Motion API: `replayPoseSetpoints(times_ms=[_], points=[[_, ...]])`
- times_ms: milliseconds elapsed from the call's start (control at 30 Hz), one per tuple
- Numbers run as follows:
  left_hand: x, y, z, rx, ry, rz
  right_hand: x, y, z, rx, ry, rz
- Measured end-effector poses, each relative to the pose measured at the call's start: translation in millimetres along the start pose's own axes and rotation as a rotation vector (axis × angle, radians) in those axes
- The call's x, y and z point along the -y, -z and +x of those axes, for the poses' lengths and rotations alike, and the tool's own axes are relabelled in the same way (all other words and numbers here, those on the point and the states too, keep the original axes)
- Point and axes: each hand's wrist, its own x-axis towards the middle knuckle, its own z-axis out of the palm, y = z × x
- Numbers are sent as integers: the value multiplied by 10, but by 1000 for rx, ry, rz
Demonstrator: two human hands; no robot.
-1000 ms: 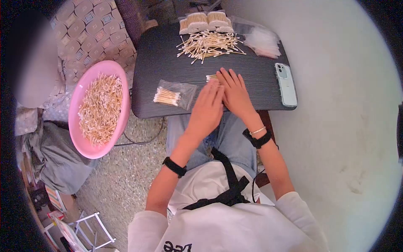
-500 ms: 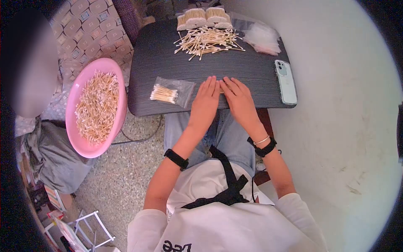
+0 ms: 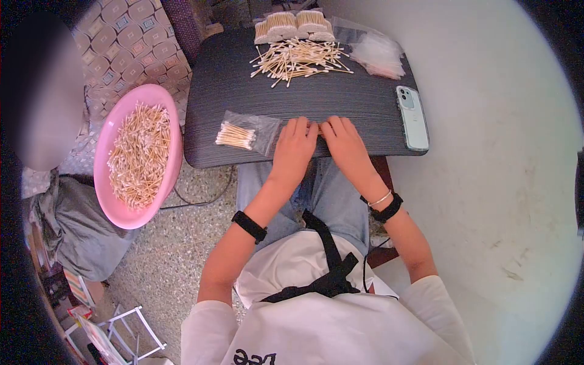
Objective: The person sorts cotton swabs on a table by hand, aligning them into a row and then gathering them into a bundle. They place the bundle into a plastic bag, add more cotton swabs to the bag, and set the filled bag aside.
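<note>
My left hand (image 3: 294, 149) and my right hand (image 3: 345, 145) are side by side at the near edge of the dark table. Their curled fingers close on the two ends of a small bunch of cotton swabs (image 3: 319, 130); only its middle shows in the gap, and the fingers cover the rest. Just left of my left hand lies a clear plastic bag (image 3: 263, 135) with cotton swabs (image 3: 236, 136) in it. A loose heap of cotton swabs (image 3: 298, 59) is spread farther back on the table.
Bundled packs of swabs (image 3: 281, 25) stand at the table's back, beside a pile of clear bags (image 3: 378, 53). A phone (image 3: 412, 118) lies at the right edge. Left of the table, a pink basin (image 3: 104, 182) holds many swabs. A pale wall (image 3: 493, 158) rises on the right.
The fingers of both hands, stretched forward before, have curled in around the ends of the swab bunch. The bag, basin and phone have stayed put.
</note>
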Motion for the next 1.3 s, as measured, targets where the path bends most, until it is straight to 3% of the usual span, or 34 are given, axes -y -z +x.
replayPoseSetpoints(times_ms=[467,967,1200,1267,1300], points=[[20,-120,59,18,-84,287,-9,28,63,94,41,-65],[98,-140,0,1,-153,279,6,-72,-20,122,15,-40],[80,0,-142,127,-148,7,83,138,-128,214,5,128],[68,121,-191,259,-108,-119,141,236,-145,343,-130,304],[43,174,-227,225,-74,-236,171,283,-153,408,-199,394]])
